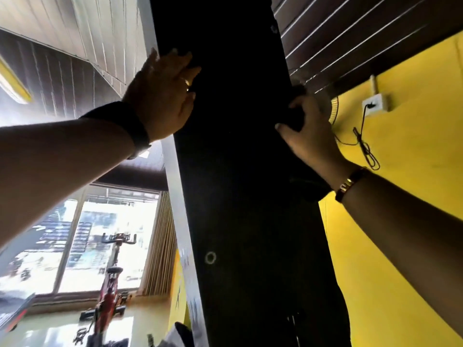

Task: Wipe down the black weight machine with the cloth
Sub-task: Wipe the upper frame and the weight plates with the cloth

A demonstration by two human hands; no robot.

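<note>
Black and matte, the upright panel of the weight machine (238,171) fills the middle of the view from bottom to top, seen from below. The left hand (162,96) lies flat against the panel's left edge, fingers straight and spread and holding nothing, with a ring (187,82) on one finger and a dark band (130,126) on the wrist. The right hand (308,128) is at the panel's right edge, its fingers curled round a bunched dark cloth (297,116) pressed against the machine. A bracelet (350,182) sits on that wrist.

A yellow wall (400,221) rises to the right, and a slatted ceiling (87,46) spreads overhead. A pale strip (180,209) runs along the machine's left side. Lower left, a bright window (100,234) stands behind a red exercise bike (112,284). A small wall socket (375,105) has a black cable (363,141) hanging from it.

The cloth nearly merges with the black panel, so its edges are hard to make out. The machine's top and base are cut off.
</note>
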